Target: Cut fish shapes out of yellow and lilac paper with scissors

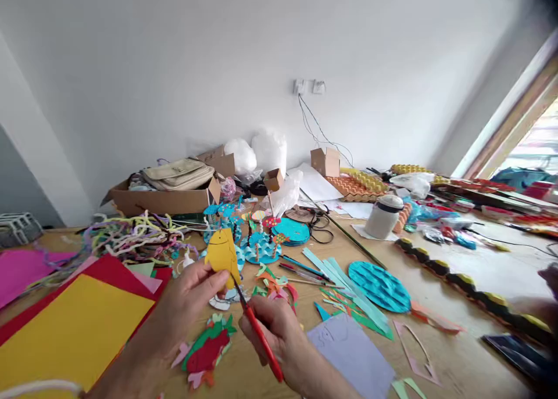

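Observation:
Yellow paper (221,251) with a fish shape drawn in dark line is pinched between the thumb and fingers of my left hand (196,294). Closed around red-handled scissors (259,332), my right hand (279,335) brings their dark blades to the paper's lower edge. Below the hands lie cut paper fish (209,349) in red, green and pink, partly stacked. Paper scraps (272,283) in orange and green are scattered just behind my right hand. A lilac sheet (351,349) with a pencilled drawing lies to its right.
Yellow sheets (74,329) lie on red paper at left, near tangled pipe cleaners (143,233). Blue fish models (261,248) stand ahead. To the right are a round blue textured piece (379,286), a white container (384,216) and a black-and-yellow egg-carton strip (462,283).

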Demonstrator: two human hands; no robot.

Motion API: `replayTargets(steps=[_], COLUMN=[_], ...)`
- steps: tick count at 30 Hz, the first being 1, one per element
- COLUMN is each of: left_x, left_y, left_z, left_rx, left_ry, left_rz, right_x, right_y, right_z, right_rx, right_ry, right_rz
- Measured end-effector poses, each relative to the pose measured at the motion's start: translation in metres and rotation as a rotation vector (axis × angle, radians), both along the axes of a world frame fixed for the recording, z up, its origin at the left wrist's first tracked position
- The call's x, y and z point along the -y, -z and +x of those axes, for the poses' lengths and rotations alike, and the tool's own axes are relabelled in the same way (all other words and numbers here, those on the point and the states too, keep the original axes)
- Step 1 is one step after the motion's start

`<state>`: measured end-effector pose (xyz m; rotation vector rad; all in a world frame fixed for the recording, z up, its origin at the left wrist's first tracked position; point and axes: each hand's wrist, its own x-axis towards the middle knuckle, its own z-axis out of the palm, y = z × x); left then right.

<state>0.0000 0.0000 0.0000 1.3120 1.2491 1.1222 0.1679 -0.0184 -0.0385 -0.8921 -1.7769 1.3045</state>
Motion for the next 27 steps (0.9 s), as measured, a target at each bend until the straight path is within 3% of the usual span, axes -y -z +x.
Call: replayTargets(steps=[7,14,21,27], left_x=[0.002,0.003,0.006,0.004], left_y=[-0.012,-0.004,-0.004,-0.003], left_z=[0.006,0.017,0.03,0.028], left_rx=[0.097,0.259,0.409,0.312], left_ry=[-0.046,-0.107,-0.168,-0.161], left_rz=[0.016,0.037,-0.018,0.002], right_x=[-0.002,0.001,-0.002,-0.002], right_y=[0.0,0.006,0.003,0.001], right_z=[-0.002,-0.009,-0.008,-0.006], right_rx=[0.041,-0.107,-0.254,-0.25], right_ry=[0.03,0.011,-0.063,-0.056], right_rz=[-0.016,-0.2,-0.266,-0.272])
